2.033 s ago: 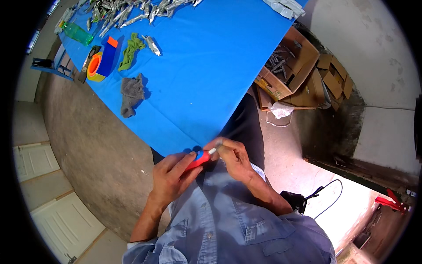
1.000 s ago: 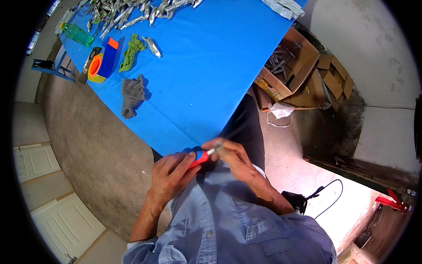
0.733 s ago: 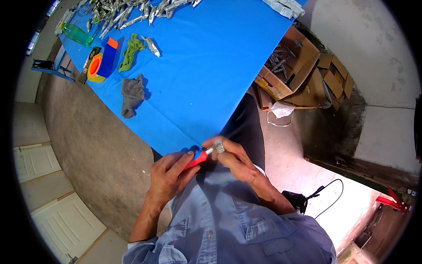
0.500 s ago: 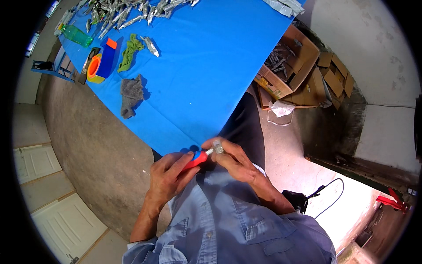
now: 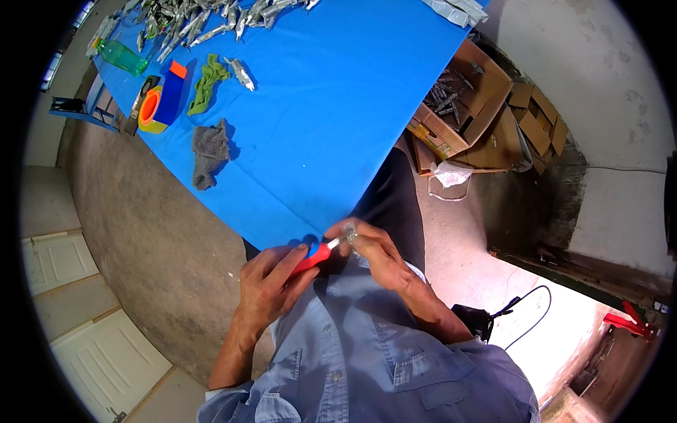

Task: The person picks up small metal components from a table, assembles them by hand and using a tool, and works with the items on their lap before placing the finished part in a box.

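Observation:
My left hand (image 5: 269, 280) is closed around a red-and-blue handled tool (image 5: 314, 258) with a pale, narrow tip pointing right. In my right hand (image 5: 383, 262), the fingers pinch a small shiny, clear or silvery piece (image 5: 350, 230), blurred by motion. The tool's tip meets this piece or lies right beside it; I cannot tell which. Both hands are in front of my shirt, just off the near corner of the blue-covered table (image 5: 310, 127). A grey cloth (image 5: 210, 151) lies on the table beyond my left hand.
Up the table are a green rag (image 5: 207, 86), one silvery metal part (image 5: 242, 73), a blue-and-orange tape dispenser (image 5: 166, 99), a green bottle (image 5: 121, 56) and a heap of metal parts (image 5: 190, 21). Right of the table stands an open cardboard box (image 5: 486, 84) with metal parts.
The small piece in my right hand has turned and shifted up slightly against the tool's tip, and my right fingers have moved with it. My left hand keeps its hold.

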`<state>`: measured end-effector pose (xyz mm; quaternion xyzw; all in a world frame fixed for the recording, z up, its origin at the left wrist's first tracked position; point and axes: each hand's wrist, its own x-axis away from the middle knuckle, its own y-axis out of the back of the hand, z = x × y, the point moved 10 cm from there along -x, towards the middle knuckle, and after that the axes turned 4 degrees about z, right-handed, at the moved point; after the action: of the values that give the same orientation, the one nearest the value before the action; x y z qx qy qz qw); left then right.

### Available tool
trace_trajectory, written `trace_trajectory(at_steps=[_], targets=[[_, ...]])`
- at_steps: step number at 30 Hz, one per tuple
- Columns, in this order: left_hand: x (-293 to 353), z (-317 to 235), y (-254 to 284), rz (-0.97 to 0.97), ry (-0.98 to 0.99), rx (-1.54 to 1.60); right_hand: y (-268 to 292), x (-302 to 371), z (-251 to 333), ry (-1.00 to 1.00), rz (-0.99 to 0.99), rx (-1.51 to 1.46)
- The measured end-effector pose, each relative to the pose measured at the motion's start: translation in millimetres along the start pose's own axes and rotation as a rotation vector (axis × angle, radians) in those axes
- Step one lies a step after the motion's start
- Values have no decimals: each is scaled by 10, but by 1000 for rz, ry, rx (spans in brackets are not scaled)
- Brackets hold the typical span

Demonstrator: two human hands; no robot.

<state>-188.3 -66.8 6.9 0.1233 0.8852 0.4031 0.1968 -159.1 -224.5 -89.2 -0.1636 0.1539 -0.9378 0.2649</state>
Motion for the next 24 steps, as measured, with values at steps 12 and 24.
trace_trajectory(at_steps=[12,24], targets=[[-1,-62,16,56,-5,-53,-69,12,0,-47,-6,152],[7,-21,11,93,81,-28,-60,8,11,-3,-14,169]])
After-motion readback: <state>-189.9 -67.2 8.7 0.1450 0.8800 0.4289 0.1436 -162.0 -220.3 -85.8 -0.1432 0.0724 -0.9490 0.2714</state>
